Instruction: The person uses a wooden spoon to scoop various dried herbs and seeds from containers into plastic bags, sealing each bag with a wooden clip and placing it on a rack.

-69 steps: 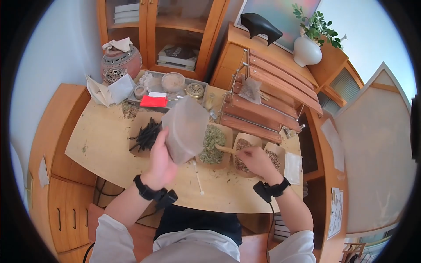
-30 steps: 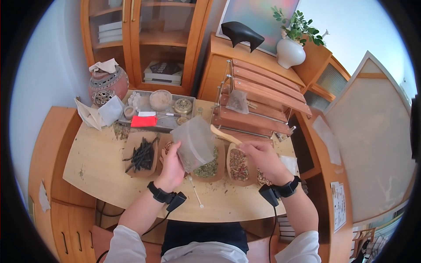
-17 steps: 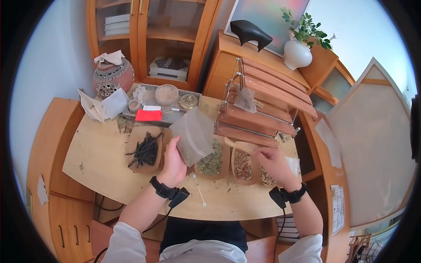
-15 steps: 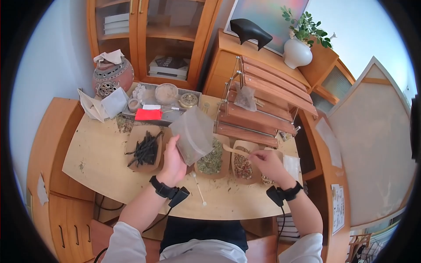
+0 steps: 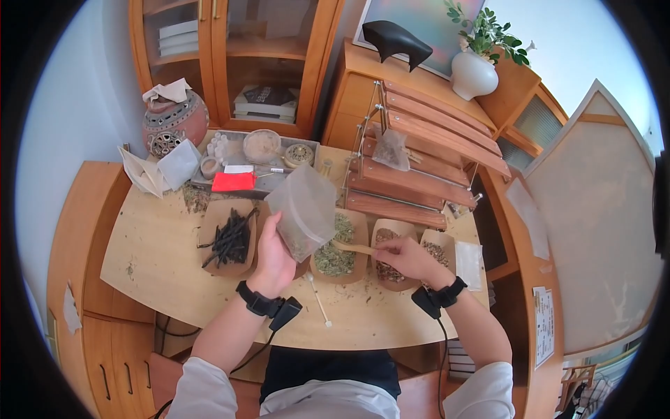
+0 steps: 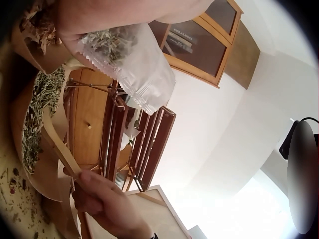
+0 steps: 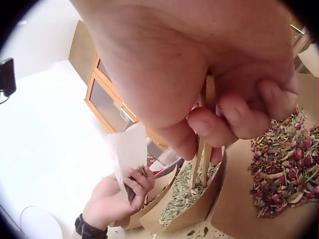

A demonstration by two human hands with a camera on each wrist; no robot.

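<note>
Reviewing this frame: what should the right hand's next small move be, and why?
Probably squeeze the pale wooden tongs gently and lift a pinch: their tips are in the dried green herbs, the right hand already has a grip on them, and the left hand holds the translucent plastic pouch, with some herbs inside, close by.

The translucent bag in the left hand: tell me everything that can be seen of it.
The bag looks like thin, frosted plastic, milky and mostly see-through, with a ridged band along one edge. Dried greenish-brown plant bits lie at the end nearest the hand; the rest looks unfilled. The left hand grips its lower part, holding it tilted above the table, partly in front of the tray of green herb. Only that hand visibly touches it. Whether its mouth is open, I cannot tell.
</note>
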